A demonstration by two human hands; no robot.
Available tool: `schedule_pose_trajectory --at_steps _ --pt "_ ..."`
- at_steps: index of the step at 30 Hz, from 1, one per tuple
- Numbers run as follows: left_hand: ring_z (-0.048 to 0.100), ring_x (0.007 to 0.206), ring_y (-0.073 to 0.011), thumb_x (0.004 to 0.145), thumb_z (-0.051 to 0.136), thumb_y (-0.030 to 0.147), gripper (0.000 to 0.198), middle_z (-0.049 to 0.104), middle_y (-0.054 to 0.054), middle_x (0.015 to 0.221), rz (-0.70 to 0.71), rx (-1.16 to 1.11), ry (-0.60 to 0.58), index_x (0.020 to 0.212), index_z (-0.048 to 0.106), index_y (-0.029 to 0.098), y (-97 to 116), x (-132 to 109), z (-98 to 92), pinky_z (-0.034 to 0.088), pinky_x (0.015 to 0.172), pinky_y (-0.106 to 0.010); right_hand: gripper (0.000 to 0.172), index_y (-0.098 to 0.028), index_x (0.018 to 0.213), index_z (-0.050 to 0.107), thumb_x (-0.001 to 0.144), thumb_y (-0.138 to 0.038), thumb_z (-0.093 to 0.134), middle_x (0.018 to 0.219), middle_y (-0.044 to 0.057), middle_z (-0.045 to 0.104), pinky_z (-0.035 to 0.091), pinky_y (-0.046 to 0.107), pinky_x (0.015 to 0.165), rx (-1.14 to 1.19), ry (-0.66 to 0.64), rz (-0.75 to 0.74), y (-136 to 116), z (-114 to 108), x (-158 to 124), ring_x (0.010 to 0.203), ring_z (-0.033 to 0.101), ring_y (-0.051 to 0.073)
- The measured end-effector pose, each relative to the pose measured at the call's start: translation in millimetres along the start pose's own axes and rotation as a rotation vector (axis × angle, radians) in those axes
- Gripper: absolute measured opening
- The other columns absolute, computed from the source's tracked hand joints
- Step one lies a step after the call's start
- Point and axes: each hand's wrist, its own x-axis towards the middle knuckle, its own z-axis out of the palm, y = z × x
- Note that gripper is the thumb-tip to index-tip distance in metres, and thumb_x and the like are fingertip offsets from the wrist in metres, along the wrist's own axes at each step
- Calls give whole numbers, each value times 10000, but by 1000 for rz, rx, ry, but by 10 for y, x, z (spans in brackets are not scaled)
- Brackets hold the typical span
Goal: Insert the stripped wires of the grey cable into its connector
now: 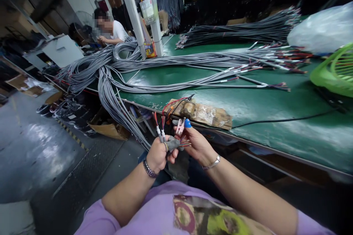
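My left hand [158, 153] is closed in a fist around the end of a grey cable [172, 143], whose thin red and white wires [160, 126] stick up above the fist. My right hand [196, 142] pinches some of those thin wires between thumb and fingers, just right of the left hand. A blue cap [188, 123] covers one right fingertip. Both hands hover in front of the green table's edge [248, 140], close to a worn brown block [204, 113] with red wires on it.
Long bundles of grey cables [176, 62] lie across the green table and droop off its left side toward the floor. A green fan [335, 69] and a clear plastic bag [322, 29] sit at the right. Another person [110, 29] works at the far left.
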Motion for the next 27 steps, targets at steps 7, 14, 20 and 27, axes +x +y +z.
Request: schedule_pose_trajectory --at_steps 7,14,20,27 --pt "403 269 -61 635 697 398 292 537 16 406 -3 18 14 609 576 133 15 -9 4 253 286 -175 431 -191 776 650 714 -617 631 705 21 641 453 250 546 18 -78 36 -19 -24 -33 561 531 120" --pt "409 278 -59 632 704 441 336 546 15 419 31 23 42 598 558 141 3 -131 33 253 294 -177 492 -215 844 649 792 -669 467 821 51 657 473 273 578 -102 -167 46 -69 -100 -100 607 554 136" --pt "420 289 -60 672 677 414 321 547 17 431 93 -2 109 568 532 148 -21 -191 90 270 303 -179 291 -191 799 674 722 -471 692 689 9 611 454 256 592 -59 -154 15 -62 -84 -114 581 512 115" --pt "410 289 -58 673 668 414 310 541 21 431 99 -13 136 582 532 151 -9 -138 124 259 309 -182 457 -172 751 673 719 -624 621 690 26 623 425 260 581 -142 -102 -161 24 -99 -58 592 504 123"
